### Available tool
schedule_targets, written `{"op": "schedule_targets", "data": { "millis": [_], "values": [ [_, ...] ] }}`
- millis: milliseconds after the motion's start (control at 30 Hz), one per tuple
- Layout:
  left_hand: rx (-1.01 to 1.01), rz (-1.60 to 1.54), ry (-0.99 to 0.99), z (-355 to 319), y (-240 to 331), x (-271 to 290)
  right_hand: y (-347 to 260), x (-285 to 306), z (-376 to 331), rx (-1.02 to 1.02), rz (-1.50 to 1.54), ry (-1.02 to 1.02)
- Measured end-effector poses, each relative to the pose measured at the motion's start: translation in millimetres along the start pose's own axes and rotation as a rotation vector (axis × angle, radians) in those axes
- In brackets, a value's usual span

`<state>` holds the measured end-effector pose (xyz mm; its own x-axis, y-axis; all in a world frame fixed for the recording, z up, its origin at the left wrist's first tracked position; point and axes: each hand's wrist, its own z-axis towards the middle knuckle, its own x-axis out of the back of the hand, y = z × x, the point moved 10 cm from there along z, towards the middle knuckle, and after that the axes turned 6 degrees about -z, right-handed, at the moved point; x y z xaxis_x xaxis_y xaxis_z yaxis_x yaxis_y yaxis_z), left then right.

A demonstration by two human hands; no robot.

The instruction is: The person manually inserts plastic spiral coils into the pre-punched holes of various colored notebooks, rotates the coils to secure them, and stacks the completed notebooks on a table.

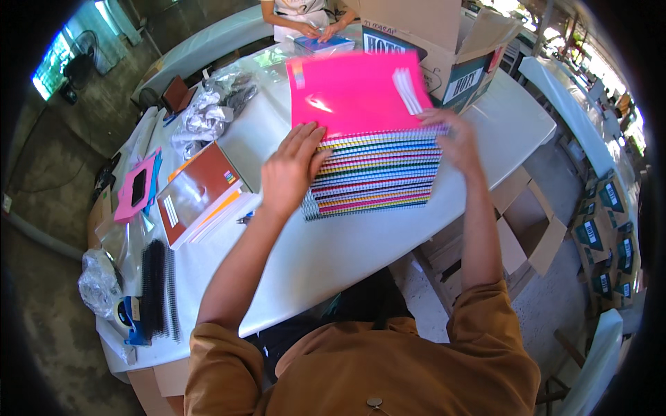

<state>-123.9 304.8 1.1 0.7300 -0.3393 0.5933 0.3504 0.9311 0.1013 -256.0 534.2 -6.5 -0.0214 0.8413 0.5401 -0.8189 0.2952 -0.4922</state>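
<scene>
A tall stack of spiral-bound notebooks (368,170) stands on the table in front of me, its bright pink cover (361,93) on top and the many-coloured coil spines facing me. My left hand (291,166) grips the stack's left near corner, fingers over the pink cover and thumb against the spines. At the right near corner, my right hand (454,139) curls its fingers round the edge, slightly blurred. Left of the stack lies a pile of brown-covered books (198,194) with loose sheets under it.
An open cardboard box (444,59) stands behind the stack. Across the table a person's hands (322,31) work on a blue notebook. Crumpled plastic (205,118), black binding coils (154,288) and a tape dispenser (132,320) lie at left. Another open box (531,222) sits on the floor at right.
</scene>
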Motion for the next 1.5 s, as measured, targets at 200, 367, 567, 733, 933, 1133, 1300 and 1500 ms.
{"op": "schedule_targets", "data": {
  "millis": [200,367,567,733,933,1133,1300,1500],
  "values": [
    [0.216,-0.002,0.353,-9,-22,20,19,-2,-19,-0.197,0.164,0.344],
    [0.794,-0.472,0.468,-35,-67,-8,37,-4,-28,-0.436,0.137,0.565],
    [0.658,-0.452,0.188,-31,-98,7,26,12,-47,-0.336,0.090,0.620],
    [0.702,0.221,-0.406,-148,-230,42,-50,-12,-109,-0.147,0.034,0.663],
    [0.668,0.290,-0.634,-158,-233,42,-106,-166,-148,-0.205,0.260,0.035],
    [0.661,0.089,-0.657,-150,-245,43,-131,-260,-165,-0.198,-0.006,-0.397],
    [0.697,0.082,-0.683,-156,-249,42,-128,-266,-166,-0.206,0.016,-0.432],
    [0.651,0.072,-0.697,-154,-245,40,-130,-264,-164,-0.199,0.001,-0.423]
  ]
}}
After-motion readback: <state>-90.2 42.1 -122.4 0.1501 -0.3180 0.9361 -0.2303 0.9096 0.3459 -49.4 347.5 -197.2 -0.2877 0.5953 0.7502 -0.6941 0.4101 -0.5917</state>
